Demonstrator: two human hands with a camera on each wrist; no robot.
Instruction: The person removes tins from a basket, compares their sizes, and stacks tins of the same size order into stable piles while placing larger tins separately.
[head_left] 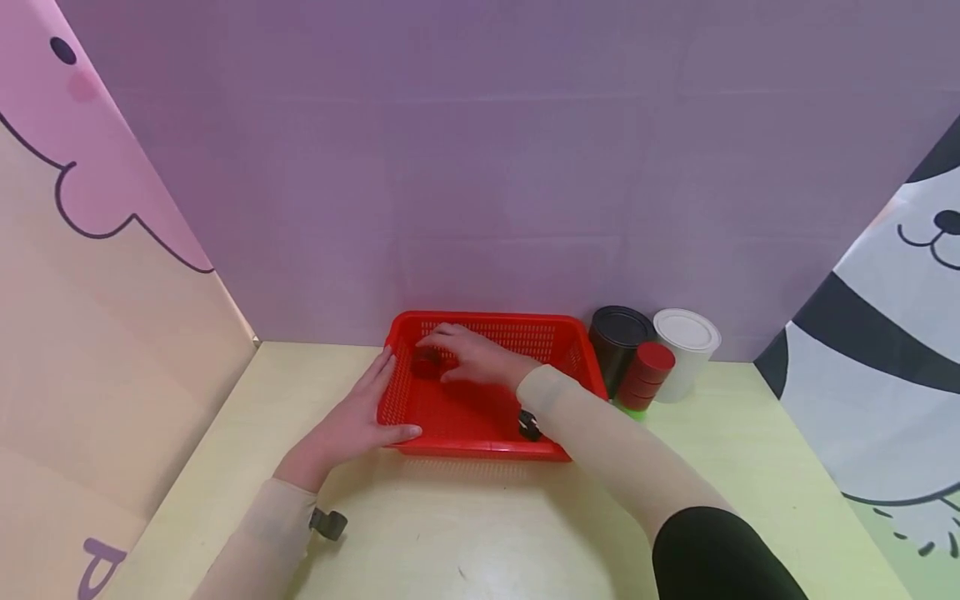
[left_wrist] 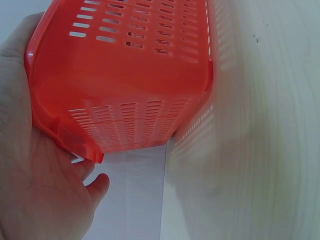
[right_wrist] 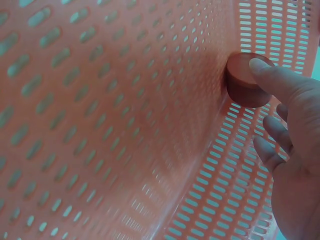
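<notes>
A red plastic basket (head_left: 487,447) with slotted walls stands on the table. My left hand (head_left: 352,429) grips its front left corner, thumb over the front rim and fingers along the left side; the left wrist view shows that palm beside the basket's outer wall (left_wrist: 120,65). My right hand (head_left: 480,357) reaches inside, fingers spread toward the left end. A short dark red round container (head_left: 426,362) sits there. In the right wrist view, one fingertip of the right hand (right_wrist: 297,125) overlaps the top of the round container (right_wrist: 247,82); the other fingers are apart from it.
Right of the basket stand a black lidded canister (head_left: 618,346), a white lidded canister (head_left: 686,350) and a stack of dark red round pieces (head_left: 647,375) above something bright green (head_left: 632,411). A purple backdrop (head_left: 495,167) rises behind the table (head_left: 450,533).
</notes>
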